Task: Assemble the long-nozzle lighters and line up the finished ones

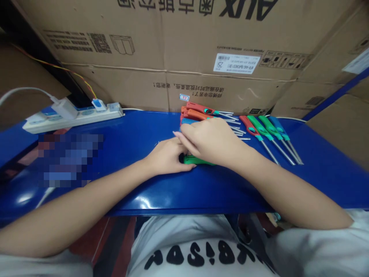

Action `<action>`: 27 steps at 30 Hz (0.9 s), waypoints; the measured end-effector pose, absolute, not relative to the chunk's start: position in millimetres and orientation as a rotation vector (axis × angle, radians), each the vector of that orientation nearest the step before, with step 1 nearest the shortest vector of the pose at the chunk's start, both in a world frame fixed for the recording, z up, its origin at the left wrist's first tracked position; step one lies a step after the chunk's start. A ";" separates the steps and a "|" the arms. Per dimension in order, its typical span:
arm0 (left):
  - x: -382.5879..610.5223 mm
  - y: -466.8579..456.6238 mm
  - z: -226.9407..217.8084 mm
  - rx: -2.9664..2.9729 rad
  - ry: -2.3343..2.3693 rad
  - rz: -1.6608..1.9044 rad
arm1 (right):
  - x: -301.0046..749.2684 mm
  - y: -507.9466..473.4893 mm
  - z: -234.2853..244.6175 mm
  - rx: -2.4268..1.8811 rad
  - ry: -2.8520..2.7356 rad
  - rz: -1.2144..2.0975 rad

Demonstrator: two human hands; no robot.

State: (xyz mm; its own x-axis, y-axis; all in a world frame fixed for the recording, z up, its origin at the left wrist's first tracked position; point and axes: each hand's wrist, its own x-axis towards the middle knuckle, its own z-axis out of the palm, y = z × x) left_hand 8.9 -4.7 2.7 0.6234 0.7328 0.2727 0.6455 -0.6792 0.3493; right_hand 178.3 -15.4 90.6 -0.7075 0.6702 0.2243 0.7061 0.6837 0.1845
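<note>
On the blue table (121, 146) lies a heap of long-nosed gas lighters (201, 109) with orange, blue and green handles and thin metal tubes. My right hand (210, 140) lies on top of the heap, fingers bent over the handles. My left hand (167, 156) rests beside it on the left, its fingers curled against a green lighter handle (198, 161) at the near side of the heap. Most of that lighter is hidden under my right hand.
To the right of the heap several lighters (271, 132) lie in a row, red, green and blue. A white power strip (75, 117) with plugs sits at the back left. Large cardboard boxes (184, 50) stand along the table's far edge.
</note>
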 end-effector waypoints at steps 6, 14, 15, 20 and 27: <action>8.4 -4.2 -0.5 2.570 1.121 0.643 | 186.4 -15.9 92.6 -0.806 -2.887 -0.066; 7.2 -4.5 0.7 2.590 1.096 0.662 | 189.3 -16.1 97.8 -0.866 -2.919 -0.070; 6.9 -4.5 0.4 2.593 1.090 0.661 | 187.5 -16.5 98.0 -0.918 -2.915 -0.142; 2.4 0.2 -5.6 2.527 0.961 0.740 | 187.1 -11.4 92.7 -0.904 -2.900 -0.223; -3.3 9.5 -0.2 2.393 0.645 1.094 | 193.0 -9.5 91.6 -0.772 -2.845 -0.166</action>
